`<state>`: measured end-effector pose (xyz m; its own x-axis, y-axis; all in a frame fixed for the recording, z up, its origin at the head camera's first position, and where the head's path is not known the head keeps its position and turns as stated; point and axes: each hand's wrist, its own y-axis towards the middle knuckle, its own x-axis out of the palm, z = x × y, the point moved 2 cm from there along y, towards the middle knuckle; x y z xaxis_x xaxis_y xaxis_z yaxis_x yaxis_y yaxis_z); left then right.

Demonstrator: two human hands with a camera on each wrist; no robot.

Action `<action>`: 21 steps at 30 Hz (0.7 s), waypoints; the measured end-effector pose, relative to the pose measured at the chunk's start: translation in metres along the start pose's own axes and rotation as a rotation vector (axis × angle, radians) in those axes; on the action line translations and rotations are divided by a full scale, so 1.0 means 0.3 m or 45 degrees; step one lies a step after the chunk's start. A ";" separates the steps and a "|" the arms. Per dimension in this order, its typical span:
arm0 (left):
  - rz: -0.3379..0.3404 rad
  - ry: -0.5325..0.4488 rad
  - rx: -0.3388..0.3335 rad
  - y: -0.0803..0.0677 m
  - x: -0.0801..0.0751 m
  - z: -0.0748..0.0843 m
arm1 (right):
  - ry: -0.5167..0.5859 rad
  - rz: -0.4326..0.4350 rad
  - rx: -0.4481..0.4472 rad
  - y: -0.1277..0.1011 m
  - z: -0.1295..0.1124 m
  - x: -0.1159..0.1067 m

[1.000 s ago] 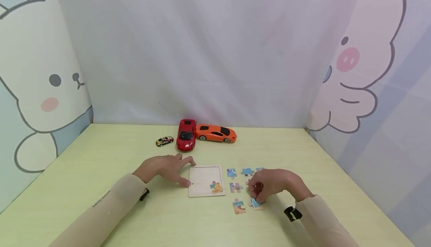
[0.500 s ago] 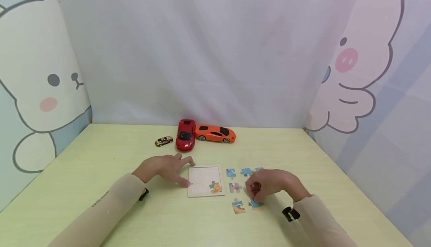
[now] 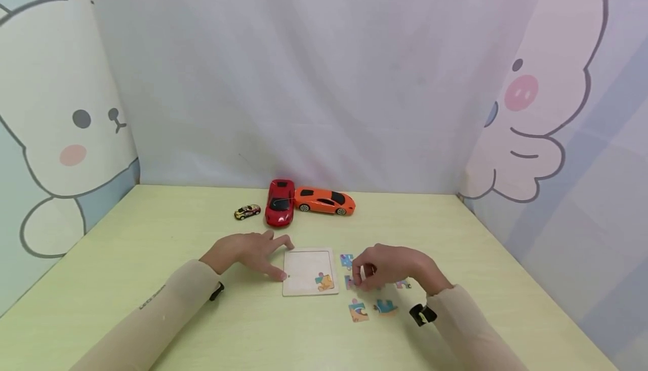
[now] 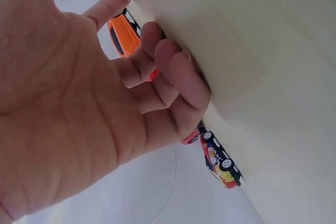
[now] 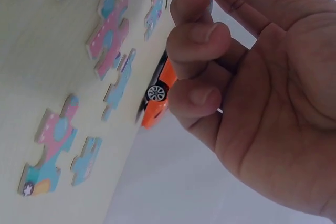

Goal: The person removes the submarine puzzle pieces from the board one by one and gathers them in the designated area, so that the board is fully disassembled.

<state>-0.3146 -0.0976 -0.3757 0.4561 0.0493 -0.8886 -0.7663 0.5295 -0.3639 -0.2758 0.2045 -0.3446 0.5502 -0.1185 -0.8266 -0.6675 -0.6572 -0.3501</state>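
Observation:
A square wooden puzzle board (image 3: 304,274) lies flat, with an orange-and-teal jigsaw piece (image 3: 324,282) in its lower right corner. At the board's left side rests my left hand (image 3: 253,254), its thumb at the left edge and a finger close to the upper corner. Just right of the board, my right hand (image 3: 390,267) hovers over loose jigsaw pieces with thumb and fingers bent together. In the right wrist view its fingertips (image 5: 198,35) curl, and I cannot tell whether a piece is pinched there. Below it lie a wave piece (image 3: 359,311) and a teal piece (image 3: 386,307).
Other pieces lie right of the board, including a pink one (image 5: 107,35) and blue ones (image 5: 86,161). Behind the board stand a red toy car (image 3: 279,202), an orange toy car (image 3: 325,200) and a small patterned car (image 3: 247,211). A pale curtain (image 3: 314,90) hangs behind the table.
My right hand has moved left and slightly away from the teal piece toward the board, uncovering that piece and one at the right. My left hand stays at the board.

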 end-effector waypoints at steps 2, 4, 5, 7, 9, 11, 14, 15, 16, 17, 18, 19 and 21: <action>-0.001 0.002 0.000 0.000 0.000 0.000 | -0.004 0.005 0.001 0.016 -0.010 0.000; -0.001 0.001 -0.001 -0.002 -0.002 0.000 | -0.001 0.006 0.008 0.036 -0.019 0.003; -0.001 0.001 -0.004 -0.003 -0.004 0.001 | 0.003 0.005 0.013 0.045 -0.025 0.004; -0.005 0.001 -0.010 -0.001 -0.002 0.001 | 0.009 -0.002 0.030 0.065 -0.033 0.008; -0.009 0.002 -0.010 -0.001 -0.002 0.002 | 0.001 -0.006 0.036 0.084 -0.043 0.011; -0.011 0.001 -0.012 0.000 -0.002 0.004 | 0.004 -0.014 0.038 0.101 -0.053 0.015; -0.012 0.000 -0.012 0.000 -0.002 0.007 | 0.026 -0.029 0.018 0.121 -0.067 0.023; -0.012 -0.002 -0.013 0.000 -0.003 0.008 | 0.037 -0.035 0.006 0.126 -0.072 0.026; -0.013 -0.002 -0.014 0.000 -0.003 0.008 | 0.043 -0.039 -0.009 0.131 -0.077 0.030; -0.013 0.000 -0.014 0.000 -0.003 0.008 | 0.044 -0.041 -0.027 0.134 -0.082 0.033; -0.012 0.003 -0.017 0.001 -0.002 0.006 | 0.043 -0.044 -0.044 0.137 -0.087 0.036; -0.011 0.006 -0.018 0.001 -0.003 0.005 | 0.036 -0.044 -0.062 0.140 -0.091 0.039; -0.010 0.006 -0.023 0.002 -0.003 0.002 | 0.021 -0.042 -0.084 0.146 -0.099 0.044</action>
<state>-0.3150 -0.0968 -0.3750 0.4601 0.0408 -0.8869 -0.7706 0.5145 -0.3761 -0.2828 0.1519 -0.3578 0.5798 -0.1082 -0.8076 -0.6148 -0.7084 -0.3465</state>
